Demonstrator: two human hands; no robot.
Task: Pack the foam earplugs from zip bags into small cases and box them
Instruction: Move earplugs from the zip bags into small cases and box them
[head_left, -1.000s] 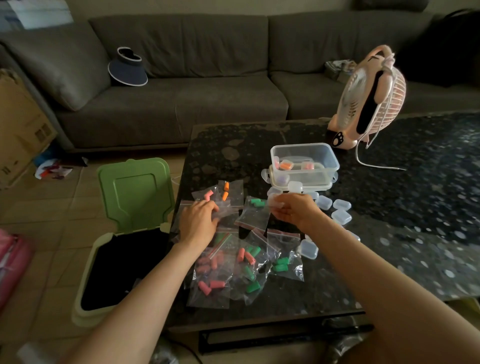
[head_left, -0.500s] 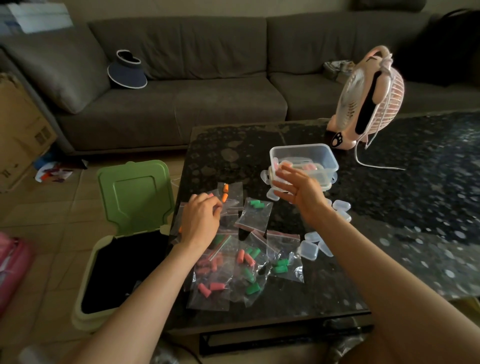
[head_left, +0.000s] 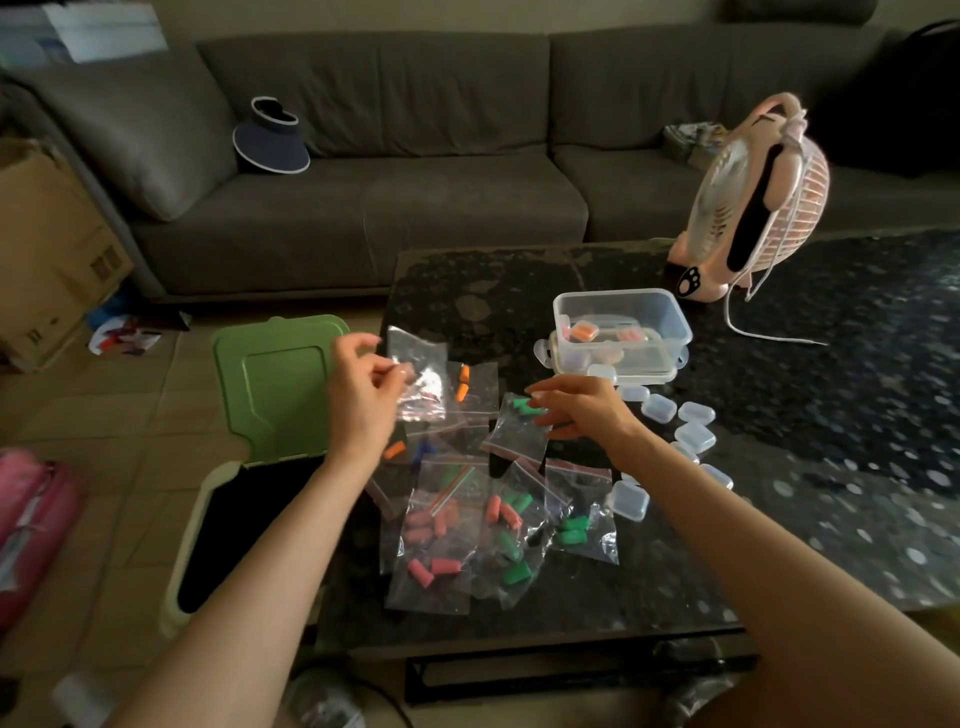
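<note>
**Sorting earplug bags at a dark tabletop (head_left: 519, 280)**

The left hand (head_left: 363, 400) pinches a clear zip bag (head_left: 421, 379) aloft by one edge. The bag hangs roughly upright with its long axis vertical; its contents are too blurred to tell. The right hand (head_left: 582, 410), its grip loose and wide, reaches to the green-earplug bag (head_left: 514, 434), which lies flat with its red seal apparently toward the person. Taking that bag by the sealed edge would likely keep the plugs from spilling. Small cases (head_left: 696, 431) and the clear box (head_left: 670, 317) wait nearby.
</note>
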